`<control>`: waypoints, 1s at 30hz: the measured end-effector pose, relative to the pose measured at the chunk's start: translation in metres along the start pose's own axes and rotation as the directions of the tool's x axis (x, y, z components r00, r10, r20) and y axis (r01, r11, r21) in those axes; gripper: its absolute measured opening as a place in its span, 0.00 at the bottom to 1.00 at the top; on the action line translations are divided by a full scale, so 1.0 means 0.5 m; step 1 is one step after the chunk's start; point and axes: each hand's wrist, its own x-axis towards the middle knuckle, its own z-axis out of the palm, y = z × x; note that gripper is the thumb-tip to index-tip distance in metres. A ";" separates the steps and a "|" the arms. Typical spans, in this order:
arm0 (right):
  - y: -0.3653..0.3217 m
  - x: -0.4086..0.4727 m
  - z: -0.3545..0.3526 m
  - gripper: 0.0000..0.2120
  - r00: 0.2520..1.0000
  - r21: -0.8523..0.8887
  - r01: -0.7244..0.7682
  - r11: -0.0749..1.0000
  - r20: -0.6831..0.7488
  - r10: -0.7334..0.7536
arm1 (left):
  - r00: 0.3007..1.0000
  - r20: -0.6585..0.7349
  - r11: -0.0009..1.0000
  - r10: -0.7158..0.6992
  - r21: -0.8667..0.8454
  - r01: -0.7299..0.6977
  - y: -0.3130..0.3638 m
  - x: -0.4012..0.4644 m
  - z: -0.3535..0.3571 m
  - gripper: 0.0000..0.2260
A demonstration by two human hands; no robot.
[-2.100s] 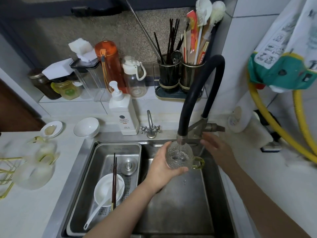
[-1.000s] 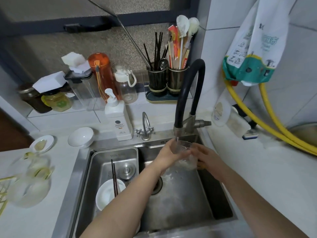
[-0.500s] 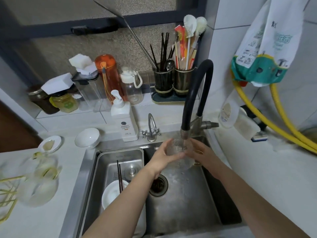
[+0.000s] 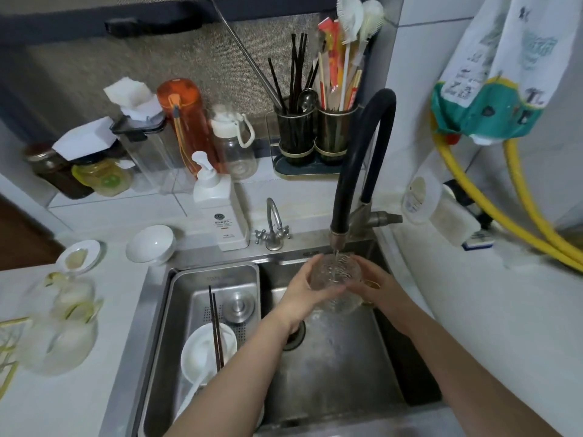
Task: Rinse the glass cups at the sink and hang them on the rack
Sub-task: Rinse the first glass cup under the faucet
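The glass cup [image 4: 336, 280] sits directly under the spout of the black tap [image 4: 356, 171], mouth up, so the thin stream falls straight into it, and it is kept low over the sink [image 4: 340, 373], probably so that splashes land in the basin. The left hand [image 4: 303, 291] curls around the cup's left side with the thumb across its near face, clamped on it, while the right hand [image 4: 375, 287] cups the right side, fingers wrapped by the yellowish handle; holding it from both sides likely lets the person turn the wet, slippery glass without dropping it. Beside this basin, a steel tray [image 4: 217, 279] holds a white bowl [image 4: 205, 351] with dark chopsticks [image 4: 216, 329] laid across it. On the desk [image 4: 104, 389] to the left, more glass cups [image 4: 67, 323] stand blurred near the gold wire of the rack [image 4: 8, 351], close enough that a rinsed cup can go straight over; whether they hang or just stand there I cannot tell. A soap bottle [image 4: 217, 206] stands behind the sink, within reach.
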 end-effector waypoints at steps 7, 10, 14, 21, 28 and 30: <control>-0.019 0.034 0.042 0.27 0.999 0.006 0.021 1.000 0.031 -0.021 | 0.998 -0.063 0.999 -0.004 -0.044 0.001 0.004 0.004 -0.047 0.33; -0.025 0.023 0.030 0.23 1.000 0.025 0.028 0.999 0.002 -0.028 | 0.999 -0.031 1.000 0.004 -0.030 -0.005 0.022 0.012 -0.030 0.34; -0.005 -0.007 0.024 0.18 0.999 0.025 0.048 0.999 -0.004 -0.048 | 1.000 0.017 0.999 0.024 0.027 -0.025 0.007 -0.004 -0.024 0.31; -0.018 0.016 0.048 0.26 0.997 0.011 0.062 0.998 -0.041 -0.062 | 0.998 0.057 1.000 0.021 0.015 -0.022 0.028 0.005 -0.057 0.40; -0.010 -0.013 0.027 0.13 1.000 -0.052 0.023 0.998 -0.013 -0.024 | 0.996 0.085 0.999 -0.035 0.001 0.035 0.009 -0.005 -0.031 0.26; -0.012 0.008 0.040 0.14 1.000 -0.077 0.018 0.997 -0.014 -0.019 | 0.997 0.041 0.998 -0.062 0.008 0.062 0.010 0.001 -0.052 0.30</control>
